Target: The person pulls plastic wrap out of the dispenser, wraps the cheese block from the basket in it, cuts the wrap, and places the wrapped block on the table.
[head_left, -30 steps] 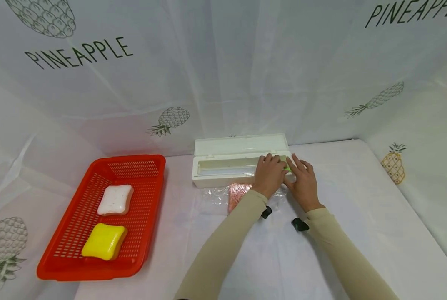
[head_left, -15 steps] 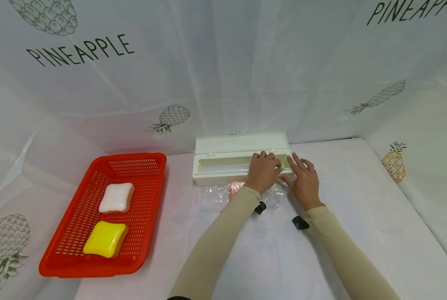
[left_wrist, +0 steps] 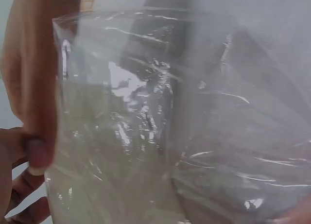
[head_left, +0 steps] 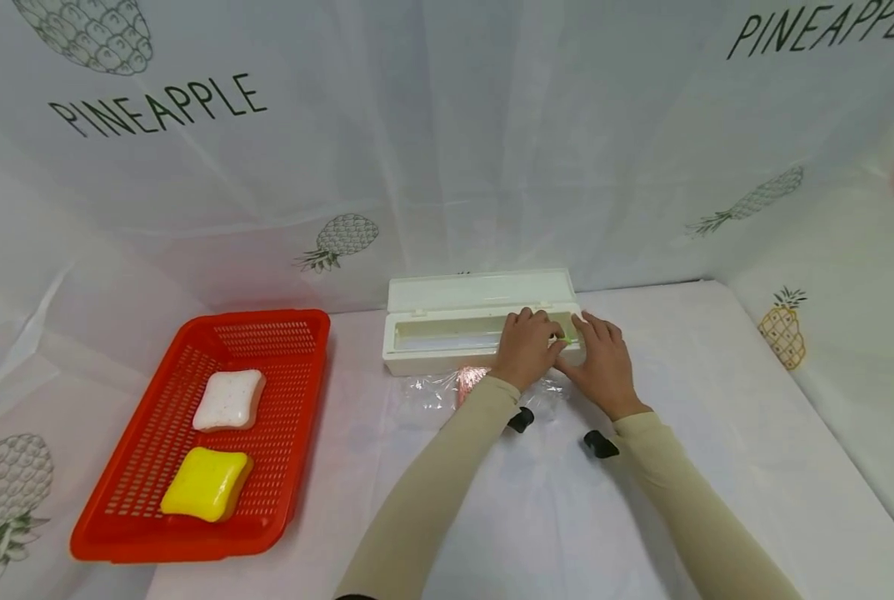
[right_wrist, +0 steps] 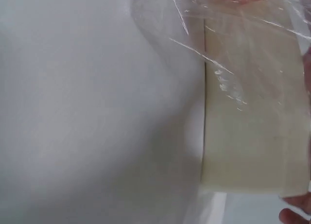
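A long white box (head_left: pixel 424 363) stands at the back of the table, its lid (head_left: pixel 484 288) raised. Over the right part of the box bends my left hand (head_left: pixel 525 350), thumb and finger meeting at a small bright green piece (head_left: pixel 566 339). My right hand (head_left: pixel 604 371) rests at the box's right end, thumb in front, fingers extended over the rim. Clear plastic film (left_wrist: pixel 146 127) hangs in front of the box and spreads onto the table. A pink textured piece (head_left: pixel 469 381) lies at the film, partly hidden behind my left wrist.
To the left a red perforated basket (head_left: pixel 307 433) holds a white pad-shaped piece (head_left: pixel 229 400) and a yellow one (head_left: pixel 207 485). A white sheet printed with pineapples rises behind and beside the table (head_left: pixel 716 400). The box stands close to that sheet.
My left hand has shifted a little left and now covers more of the pink piece. Less of the green piece shows. My right hand has stayed at the box end.
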A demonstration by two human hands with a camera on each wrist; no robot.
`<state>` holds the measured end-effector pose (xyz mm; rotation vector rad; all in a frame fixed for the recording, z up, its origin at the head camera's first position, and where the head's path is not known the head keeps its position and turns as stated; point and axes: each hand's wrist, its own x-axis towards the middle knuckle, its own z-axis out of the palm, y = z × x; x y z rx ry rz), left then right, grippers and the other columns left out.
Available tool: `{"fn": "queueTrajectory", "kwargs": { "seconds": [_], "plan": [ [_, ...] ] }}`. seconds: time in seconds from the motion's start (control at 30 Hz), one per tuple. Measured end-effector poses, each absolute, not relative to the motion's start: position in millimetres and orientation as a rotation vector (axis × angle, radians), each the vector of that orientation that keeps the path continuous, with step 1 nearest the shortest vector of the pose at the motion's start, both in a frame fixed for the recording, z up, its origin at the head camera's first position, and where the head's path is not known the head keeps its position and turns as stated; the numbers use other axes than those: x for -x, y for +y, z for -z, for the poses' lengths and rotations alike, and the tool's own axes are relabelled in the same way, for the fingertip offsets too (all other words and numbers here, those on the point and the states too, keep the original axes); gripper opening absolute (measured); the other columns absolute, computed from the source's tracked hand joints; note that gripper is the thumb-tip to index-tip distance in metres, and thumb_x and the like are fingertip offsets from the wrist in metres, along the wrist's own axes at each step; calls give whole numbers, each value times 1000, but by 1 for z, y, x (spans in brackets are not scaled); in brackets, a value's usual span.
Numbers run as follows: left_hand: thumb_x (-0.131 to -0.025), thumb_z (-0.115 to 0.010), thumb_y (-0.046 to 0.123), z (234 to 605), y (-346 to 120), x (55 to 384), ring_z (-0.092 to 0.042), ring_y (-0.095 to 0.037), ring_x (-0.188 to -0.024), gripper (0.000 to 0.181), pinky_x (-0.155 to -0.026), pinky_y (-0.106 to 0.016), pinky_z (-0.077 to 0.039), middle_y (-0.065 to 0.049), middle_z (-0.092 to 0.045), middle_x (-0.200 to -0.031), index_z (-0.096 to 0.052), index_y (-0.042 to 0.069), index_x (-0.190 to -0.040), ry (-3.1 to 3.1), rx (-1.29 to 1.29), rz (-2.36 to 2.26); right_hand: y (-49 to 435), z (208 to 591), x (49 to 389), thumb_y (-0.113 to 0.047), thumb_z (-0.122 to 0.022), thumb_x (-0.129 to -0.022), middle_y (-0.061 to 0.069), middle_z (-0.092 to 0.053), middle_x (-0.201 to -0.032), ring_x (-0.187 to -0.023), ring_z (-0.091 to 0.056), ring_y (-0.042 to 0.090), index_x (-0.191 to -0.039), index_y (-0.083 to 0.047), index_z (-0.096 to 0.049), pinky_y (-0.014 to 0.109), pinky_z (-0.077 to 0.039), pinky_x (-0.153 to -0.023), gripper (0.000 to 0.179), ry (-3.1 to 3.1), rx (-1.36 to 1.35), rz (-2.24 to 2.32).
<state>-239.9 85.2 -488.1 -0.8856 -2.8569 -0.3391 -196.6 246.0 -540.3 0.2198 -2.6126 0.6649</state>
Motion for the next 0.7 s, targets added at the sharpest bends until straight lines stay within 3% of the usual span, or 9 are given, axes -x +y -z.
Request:
{"fn": "queueTrajectory", "kwargs": {
  "seconds": [0.17,0.37,0.7],
  "plan": [
    [-102,-71,42,486,91,243,-59,-11,-105,20,-99,-31,-45,12,-70,-109,-81,30,-114,-2858,912,369,247,544,203,-21,-92,-83,31,-54,-144,-134,-45,53,-139,11,-58,63,-37,-114,73,-2578,-185,-674],
    [-102,-69,47,485,97,245,-59,-11,-110,25,-100,-31,-44,13,-70,-112,-81,32,-118,-2860,933,274,248,545,206,-18,-92,-83,26,-53,-153,-137,-46,51,-140,8,-61,63,-40,-114,69,-2562,-185,-658],
    [-102,-69,49,482,96,248,-59,-11,-111,25,-103,-32,-43,14,-70,-113,-82,35,-117,-2878,913,153,250,548,209,-21,-95,-77,25,-59,-148,-132,-51,51,-142,0,-64,67,-48,-98,76,-2520,-225,-593]
  ]
}}
